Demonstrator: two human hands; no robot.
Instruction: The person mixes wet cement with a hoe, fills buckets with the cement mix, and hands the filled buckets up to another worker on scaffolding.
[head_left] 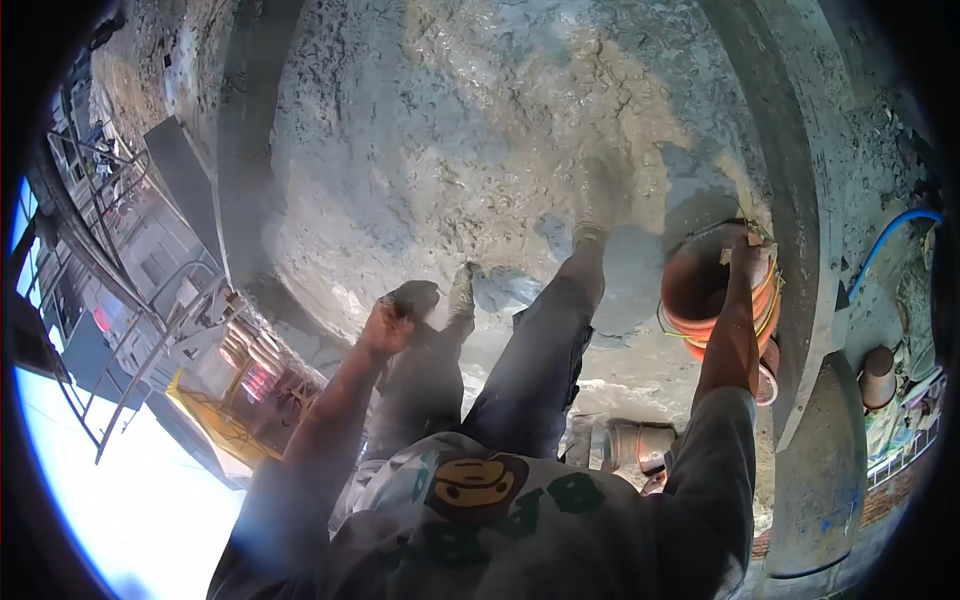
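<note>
My right hand point(748, 256) is closed on the rim of an orange bucket point(690, 322), which is tilted so that its dark, open mouth shows. A yellowish band runs around the bucket's side. My left hand point(388, 326) is raised over the wet grey mud point(480, 150), its fingers curled. A dark lump point(415, 297) is at its fingertips, and I cannot make out what it is. My feet stand in the mud, coated with it.
A curved concrete rim point(790, 130) borders the mud on the right. Another bucket point(640, 446) lies behind my legs. A blue hose point(890, 240) and a brownish pot point(878, 378) are at far right. Metal railings point(110, 330) stand at left, beyond the edge.
</note>
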